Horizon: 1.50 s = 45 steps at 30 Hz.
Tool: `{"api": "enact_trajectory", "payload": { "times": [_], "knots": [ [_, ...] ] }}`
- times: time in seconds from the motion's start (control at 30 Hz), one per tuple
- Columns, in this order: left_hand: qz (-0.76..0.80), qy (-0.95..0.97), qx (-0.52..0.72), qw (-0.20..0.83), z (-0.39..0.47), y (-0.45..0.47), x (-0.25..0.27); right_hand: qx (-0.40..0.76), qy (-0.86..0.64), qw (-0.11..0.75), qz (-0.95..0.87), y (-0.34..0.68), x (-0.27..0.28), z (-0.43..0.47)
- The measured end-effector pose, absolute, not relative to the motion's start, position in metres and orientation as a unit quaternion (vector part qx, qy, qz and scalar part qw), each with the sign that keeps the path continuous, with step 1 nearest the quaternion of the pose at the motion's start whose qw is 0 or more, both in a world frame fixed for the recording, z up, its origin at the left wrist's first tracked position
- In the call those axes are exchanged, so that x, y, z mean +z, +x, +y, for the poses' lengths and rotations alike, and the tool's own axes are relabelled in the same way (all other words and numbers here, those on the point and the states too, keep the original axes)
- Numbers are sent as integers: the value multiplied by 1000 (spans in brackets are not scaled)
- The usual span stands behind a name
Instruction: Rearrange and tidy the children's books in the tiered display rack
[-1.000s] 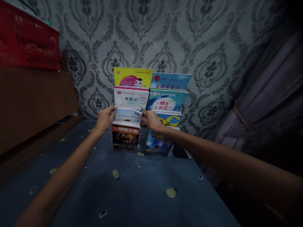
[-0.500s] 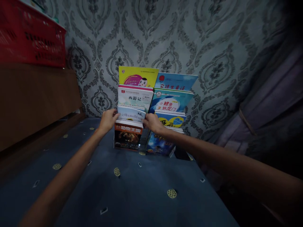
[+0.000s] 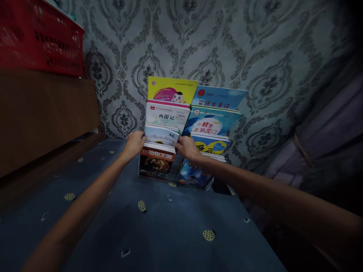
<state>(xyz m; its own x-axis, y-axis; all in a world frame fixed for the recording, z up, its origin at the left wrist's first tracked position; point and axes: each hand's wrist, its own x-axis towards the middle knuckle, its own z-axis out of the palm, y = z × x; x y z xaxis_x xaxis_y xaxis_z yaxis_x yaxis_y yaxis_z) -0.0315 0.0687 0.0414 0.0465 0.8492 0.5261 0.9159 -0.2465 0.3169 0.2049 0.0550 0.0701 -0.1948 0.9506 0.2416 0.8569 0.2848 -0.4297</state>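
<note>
Eight colourful paper book covers (image 3: 208,126) show, in two columns of four, above a dark-blue pineapple-print cloth (image 3: 99,238). The pale-blue rectangular paperback (image 3: 160,136) is third down in the left column. Two hands hold it: the left hand (image 3: 136,144) has curled fingers pinching its left edge, the right hand (image 3: 187,147) its right (fingertips partly hidden).

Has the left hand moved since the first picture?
Yes, slightly downward: judged against the orange lion book, the left hand now sits lower, its fingertips nearer that book's top edge.
</note>
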Motion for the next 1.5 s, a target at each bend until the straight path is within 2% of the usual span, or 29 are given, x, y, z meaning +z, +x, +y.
{"api": "enact_trajectory", "payload": {
  "times": [0.2,0.43,0.57,0.67,0.93,1.1,1.33,1.5],
  "knots": [
    [-604,-724,-327,61,70,-35,42,93,-580,241,-772,206,70,53],
    [-588,-730,-346,26,57,-35,44,58,-578,195,-790,207,80,45],
    [-592,-704,-374,118,35,-18,50,54,-579,209,-786,208,82,41],
    [-590,-702,-346,198,22,-5,60,61,-568,212,-793,210,82,39],
    [-532,-747,-303,260,30,-5,75,64,-547,212,-807,214,80,41],
    [-483,-794,-272,250,49,-17,85,53,-552,200,-808,216,82,43],
    [-445,-849,-219,182,73,-20,103,60,-554,176,-812,217,86,46],
    [-459,-848,-188,186,73,-17,112,73,-557,174,-809,215,80,52]
  ]
}}
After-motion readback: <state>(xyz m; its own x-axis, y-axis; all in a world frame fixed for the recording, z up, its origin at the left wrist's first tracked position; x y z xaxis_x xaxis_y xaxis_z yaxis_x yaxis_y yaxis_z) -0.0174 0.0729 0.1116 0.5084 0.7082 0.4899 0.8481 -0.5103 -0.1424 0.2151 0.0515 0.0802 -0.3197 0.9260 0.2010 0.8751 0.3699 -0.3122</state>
